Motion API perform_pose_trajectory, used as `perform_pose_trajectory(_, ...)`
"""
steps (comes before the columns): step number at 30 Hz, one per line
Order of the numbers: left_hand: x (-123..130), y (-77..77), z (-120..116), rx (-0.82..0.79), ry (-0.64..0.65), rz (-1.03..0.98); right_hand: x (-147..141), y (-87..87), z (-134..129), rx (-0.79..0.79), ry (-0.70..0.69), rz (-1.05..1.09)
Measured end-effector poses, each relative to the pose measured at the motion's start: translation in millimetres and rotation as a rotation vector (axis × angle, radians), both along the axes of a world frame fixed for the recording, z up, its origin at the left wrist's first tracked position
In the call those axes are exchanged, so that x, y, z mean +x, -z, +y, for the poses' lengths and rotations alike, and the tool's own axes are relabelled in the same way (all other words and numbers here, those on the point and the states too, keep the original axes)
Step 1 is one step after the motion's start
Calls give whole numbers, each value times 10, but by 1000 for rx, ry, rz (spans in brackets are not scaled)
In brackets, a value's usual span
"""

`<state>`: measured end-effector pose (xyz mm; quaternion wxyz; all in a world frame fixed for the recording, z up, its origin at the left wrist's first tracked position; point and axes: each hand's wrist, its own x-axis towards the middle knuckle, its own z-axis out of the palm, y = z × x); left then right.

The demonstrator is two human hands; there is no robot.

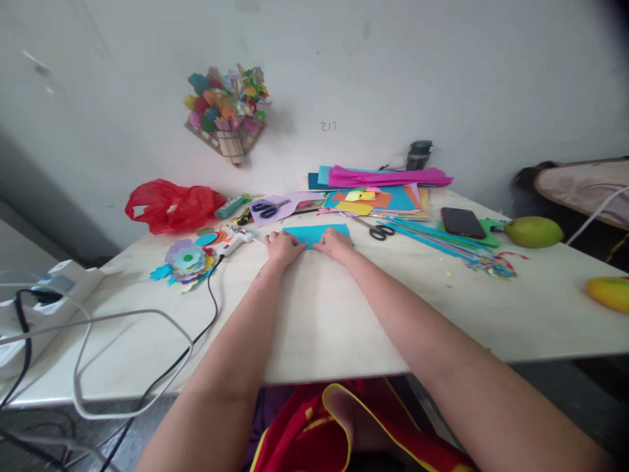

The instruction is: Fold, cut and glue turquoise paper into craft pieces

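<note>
On the pale table [324, 314], a blue sheet [312, 235] lies flat, apparently uncut, with no finished fold visible. The left hand [285, 248] and right hand [335, 244] rest at its near edge, fingers bunched, though whether they pinch or merely press I cannot tell. Left of the sheet are a glue gun [233, 245], close enough to crowd that side, and cut paper flowers [187, 259]; right of it, scissors [376, 231].

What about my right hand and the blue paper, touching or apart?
Touching: in the head view, the right hand rests on the near edge of the blue paper.
</note>
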<state>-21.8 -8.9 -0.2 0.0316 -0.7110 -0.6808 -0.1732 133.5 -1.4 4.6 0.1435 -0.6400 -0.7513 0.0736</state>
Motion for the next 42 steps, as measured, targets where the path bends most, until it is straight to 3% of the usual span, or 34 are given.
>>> perform_pose_trajectory(6,-109,-36,-20,-39,-18,-53,22,-68,-26,-51,-9,-3)
perform_pose_trajectory(14,-37,-100,-56,-85,-92,-31,16,-79,6,-92,22,-11)
perform_pose_trajectory(27,14,-151,-81,-126,-194,29,-6,-23,1,-34,52,-10)
perform_pose_trajectory(42,-283,-62,-59,-69,-175,-18,-23,-38,44,-89,61,-29)
